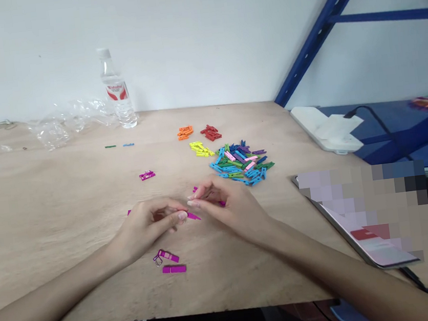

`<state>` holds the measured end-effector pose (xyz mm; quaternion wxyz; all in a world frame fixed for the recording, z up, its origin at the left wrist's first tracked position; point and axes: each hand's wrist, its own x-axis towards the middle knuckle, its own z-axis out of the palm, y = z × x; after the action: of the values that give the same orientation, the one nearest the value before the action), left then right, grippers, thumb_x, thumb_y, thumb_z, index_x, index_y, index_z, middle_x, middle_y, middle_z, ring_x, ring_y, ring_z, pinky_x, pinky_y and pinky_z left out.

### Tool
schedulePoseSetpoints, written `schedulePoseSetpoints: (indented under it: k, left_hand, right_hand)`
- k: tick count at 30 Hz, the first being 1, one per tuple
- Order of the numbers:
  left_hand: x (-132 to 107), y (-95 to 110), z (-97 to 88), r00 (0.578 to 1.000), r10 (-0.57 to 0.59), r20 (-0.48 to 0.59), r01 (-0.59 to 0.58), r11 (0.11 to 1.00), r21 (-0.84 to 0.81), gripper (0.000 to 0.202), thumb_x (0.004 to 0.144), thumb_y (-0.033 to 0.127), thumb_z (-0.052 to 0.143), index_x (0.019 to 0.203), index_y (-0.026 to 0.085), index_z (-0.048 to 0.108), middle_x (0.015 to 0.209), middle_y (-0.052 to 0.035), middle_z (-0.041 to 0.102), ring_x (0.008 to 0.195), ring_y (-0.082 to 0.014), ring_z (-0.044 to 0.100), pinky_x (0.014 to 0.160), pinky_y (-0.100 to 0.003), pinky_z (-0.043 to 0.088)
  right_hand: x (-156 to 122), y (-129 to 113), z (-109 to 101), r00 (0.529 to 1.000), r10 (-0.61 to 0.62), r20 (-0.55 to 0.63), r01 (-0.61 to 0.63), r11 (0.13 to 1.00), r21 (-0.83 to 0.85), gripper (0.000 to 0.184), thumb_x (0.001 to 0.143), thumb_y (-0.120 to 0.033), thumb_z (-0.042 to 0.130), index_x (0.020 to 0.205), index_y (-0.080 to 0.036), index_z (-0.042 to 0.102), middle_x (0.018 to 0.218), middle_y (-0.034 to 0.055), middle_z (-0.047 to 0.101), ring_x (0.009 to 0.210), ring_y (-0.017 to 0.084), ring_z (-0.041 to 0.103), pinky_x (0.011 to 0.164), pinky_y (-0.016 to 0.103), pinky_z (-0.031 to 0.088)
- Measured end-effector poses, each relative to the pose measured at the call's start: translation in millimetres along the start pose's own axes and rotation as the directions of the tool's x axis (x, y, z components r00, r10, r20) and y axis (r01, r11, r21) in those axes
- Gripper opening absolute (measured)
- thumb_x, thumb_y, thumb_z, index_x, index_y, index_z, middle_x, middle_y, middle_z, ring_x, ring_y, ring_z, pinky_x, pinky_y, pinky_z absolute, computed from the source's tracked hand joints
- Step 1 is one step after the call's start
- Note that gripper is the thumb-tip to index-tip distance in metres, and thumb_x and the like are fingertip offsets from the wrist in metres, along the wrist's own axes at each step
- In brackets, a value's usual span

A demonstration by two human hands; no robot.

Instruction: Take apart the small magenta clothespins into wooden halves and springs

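Note:
Between thumb and fingers, my left hand [147, 222] pinches a magenta clothespin [194, 216], its pointed end sticking out to the right. Whether it is whole or a half I cannot tell. Close beside it, my right hand [230, 202] has thumb and index finger pressed together; what they hold, if anything, is too small to make out. Bits of magenta show behind both hands, mostly hidden. Nearer the table's front edge lie a magenta clothespin half [174, 269] and another magenta piece [169, 256] with a metal spring [158, 260] at its end. Several magenta clothespins [147, 175] are grouped farther back.
A mixed pile of clothespins [239, 163] lies beyond my right hand, near small orange [185, 132], red [211, 132] and yellow [201, 149] groups. A water bottle [118, 96] and clear plastic wrap [66, 123] stand at the back left. A flat device [360, 221] lies right.

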<state>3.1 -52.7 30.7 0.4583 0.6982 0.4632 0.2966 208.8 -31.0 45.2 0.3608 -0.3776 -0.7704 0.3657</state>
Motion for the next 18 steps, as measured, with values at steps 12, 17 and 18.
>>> schedulePoseSetpoints:
  k: [12, 17, 18]
  left_hand:
    - [39, -13, -29.1, 0.972, 0.179, -0.153, -0.103, 0.907, 0.409, 0.022, 0.088, 0.032, 0.052, 0.096, 0.021, 0.069, 0.095, -0.0036, 0.072, 0.086, -0.021, 0.064, 0.076, -0.031, 0.048]
    - [44, -14, -32.8, 0.966, 0.232, -0.116, -0.135, 0.83, 0.541, 0.02, 0.088, 0.029, 0.052, 0.096, 0.025, 0.07, 0.095, -0.0015, 0.071, 0.091, -0.0219, 0.063, 0.084, -0.035, 0.044]
    - [41, -12, -33.9, 0.966, 0.238, -0.103, -0.144, 0.822, 0.551, 0.021, 0.089, 0.028, 0.051, 0.097, 0.026, 0.069, 0.098, -0.0011, 0.071, 0.092, -0.0208, 0.062, 0.085, -0.034, 0.044]
  right_hand:
    - [54, 16, 10, 0.969, -0.225, 0.106, 0.249, 0.899, -0.361, 0.01, 0.078, -0.006, 0.059, 0.076, -0.016, 0.059, 0.079, 0.0021, 0.066, 0.077, 0.015, 0.059, 0.071, 0.026, 0.042]
    - [66, 31, 19, 0.969, -0.201, 0.146, 0.244, 0.879, -0.41, 0.013, 0.08, -0.004, 0.054, 0.081, -0.015, 0.061, 0.081, 0.0048, 0.065, 0.079, 0.017, 0.059, 0.073, 0.029, 0.042]
    - [64, 31, 19, 0.967, -0.199, 0.158, 0.248, 0.874, -0.418, 0.012, 0.081, -0.006, 0.053, 0.083, -0.015, 0.061, 0.082, 0.0052, 0.065, 0.08, 0.017, 0.059, 0.074, 0.03, 0.042]
